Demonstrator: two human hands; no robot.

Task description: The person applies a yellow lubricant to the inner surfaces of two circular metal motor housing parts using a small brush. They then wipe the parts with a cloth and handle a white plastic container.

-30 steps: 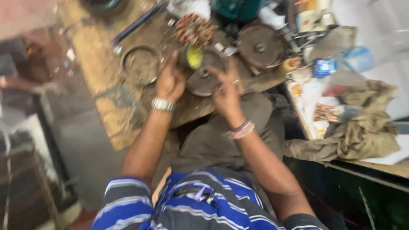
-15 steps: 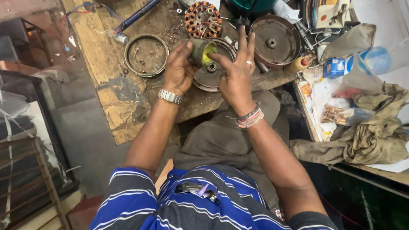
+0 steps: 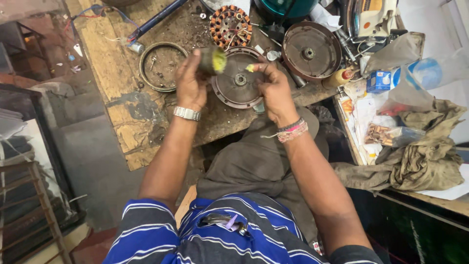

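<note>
Above the round metal cover [image 3: 238,78] on the desk [image 3: 122,107], the left hand [image 3: 189,80] holds a small roll of yellow tape [image 3: 213,59], its grip closed around the roll's dark body with the yellow end facing up. At 3 o'clock from it, the right hand [image 3: 273,88] pinches a small yellow strip [image 3: 250,68] between thumb and forefinger, a narrow grip shut on it. Roll and strip are apart, not joined as far as the view shows.

Risks, as I judge them: the strip is tiny and could slip from the pinch and drop among the screws and scraps on the desk, or stick to a fingertip and fold on itself. The roll is held over the cover's hub, so a loose grip could let it fall there.

At 12 o'clock lies a copper-wound coil ring [image 3: 230,27]; at 2 o'clock a second round cover [image 3: 311,50]; at 9 o'clock an empty metal ring [image 3: 162,66].

Compared with half a second ago, the hands have parted: then they were pressed together around the roll, now the right hand has drawn away with the strip.
</note>
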